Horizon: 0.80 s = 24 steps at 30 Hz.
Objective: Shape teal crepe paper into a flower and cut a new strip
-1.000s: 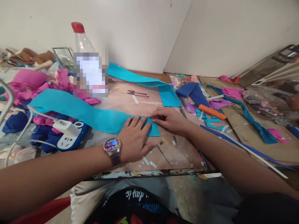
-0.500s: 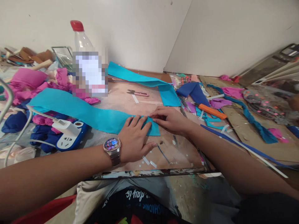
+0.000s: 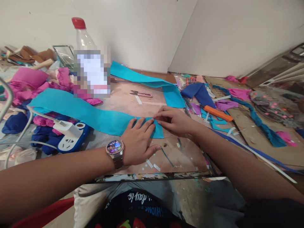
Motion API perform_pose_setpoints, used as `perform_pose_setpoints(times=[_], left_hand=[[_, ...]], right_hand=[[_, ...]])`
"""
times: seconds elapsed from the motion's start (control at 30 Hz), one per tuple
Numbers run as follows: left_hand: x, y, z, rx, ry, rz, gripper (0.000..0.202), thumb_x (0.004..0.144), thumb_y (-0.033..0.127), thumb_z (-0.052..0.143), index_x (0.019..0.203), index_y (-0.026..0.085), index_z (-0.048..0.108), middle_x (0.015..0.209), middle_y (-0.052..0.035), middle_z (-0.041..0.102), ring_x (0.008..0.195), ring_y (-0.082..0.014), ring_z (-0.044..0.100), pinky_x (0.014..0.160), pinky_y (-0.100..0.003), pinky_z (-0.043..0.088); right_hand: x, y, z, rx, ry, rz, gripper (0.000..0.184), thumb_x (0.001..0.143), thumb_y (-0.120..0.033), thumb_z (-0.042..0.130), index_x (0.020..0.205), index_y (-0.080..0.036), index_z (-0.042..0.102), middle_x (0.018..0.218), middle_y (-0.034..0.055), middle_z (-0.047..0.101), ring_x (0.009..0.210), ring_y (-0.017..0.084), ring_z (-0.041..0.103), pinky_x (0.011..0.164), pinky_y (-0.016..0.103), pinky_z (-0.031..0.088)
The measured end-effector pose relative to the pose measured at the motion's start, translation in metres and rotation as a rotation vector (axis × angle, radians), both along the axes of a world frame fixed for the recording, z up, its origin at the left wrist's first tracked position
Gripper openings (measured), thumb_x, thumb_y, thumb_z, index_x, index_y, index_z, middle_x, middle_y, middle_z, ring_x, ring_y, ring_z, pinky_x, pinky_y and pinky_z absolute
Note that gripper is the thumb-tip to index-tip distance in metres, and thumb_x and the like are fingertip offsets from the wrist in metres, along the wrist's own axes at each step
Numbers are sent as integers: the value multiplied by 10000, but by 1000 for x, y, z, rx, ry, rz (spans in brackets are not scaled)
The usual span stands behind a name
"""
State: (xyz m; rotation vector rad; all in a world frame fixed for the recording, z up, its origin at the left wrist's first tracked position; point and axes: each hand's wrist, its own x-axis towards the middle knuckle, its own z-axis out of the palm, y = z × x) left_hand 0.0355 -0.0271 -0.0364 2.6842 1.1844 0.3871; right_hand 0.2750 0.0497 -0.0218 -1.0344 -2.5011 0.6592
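A long turquoise fabric strip (image 3: 106, 122) runs from the pile at the left to the middle of the work surface. My left hand (image 3: 138, 139), watch on its wrist, lies flat on the strip near its right end, fingers spread. At that end's upper edge, the fingertips of my right hand (image 3: 172, 119) are pinched together on the fabric; exactly what lies between them is hidden. Behind, a second turquoise strip (image 3: 142, 78) lies bent, one end near my right hand. Pink thread snips (image 3: 143, 94) rest between the two strips.
Left are a blue-and-white power strip (image 3: 71, 139) with a charger plugged in, pink fabric bundles (image 3: 30, 79) and a red-capped bottle (image 3: 84, 38) behind a blurred screen. Right are an orange-handled cutter (image 3: 218, 113), blue scraps (image 3: 197, 92) and a white stick (image 3: 263, 157).
Both hands stay in nearly the same place on the turquoise strip. The whole view has shifted slightly; nothing is plainly taken up or let go.
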Motion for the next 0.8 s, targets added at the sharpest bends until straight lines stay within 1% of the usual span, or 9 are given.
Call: perform_pose_setpoints(times=[0.17,0.4,0.57,0.8], left_hand=[[0,0,0,-4,-3,3,766,978,680,396,1520,142,455,1632,-134,434,1462,-397,378,1184,-607,266],[1,1,1,-1,-5,8,766,974,685,396,1517,149,462,1627,-142,438,1461,-395,384,1179,-597,273],[0,1,1,-6,-4,1,771,971,687,396,1529,158,447,1628,-150,433,1467,-399,380,1183,-596,265],[0,0,1,-7,7,0,768,974,688,393,1509,143,467,1628,-153,433,1461,-403,382,1178,-594,275]], right_hand=[[2,2,0,16,2,4,175,950,-292,651,1049,-213,772,1038,76,641,909,199,653,819,339,531],[9,7,1,33,-34,37,175,938,-288,662,1002,-219,809,1006,75,667,873,180,669,791,311,521],[10,6,8,21,-37,96,138,898,-234,665,909,-207,800,950,63,666,806,162,647,706,276,495],[10,1,17,11,-43,156,114,803,-124,643,798,-191,736,901,49,650,742,151,591,671,274,472]])
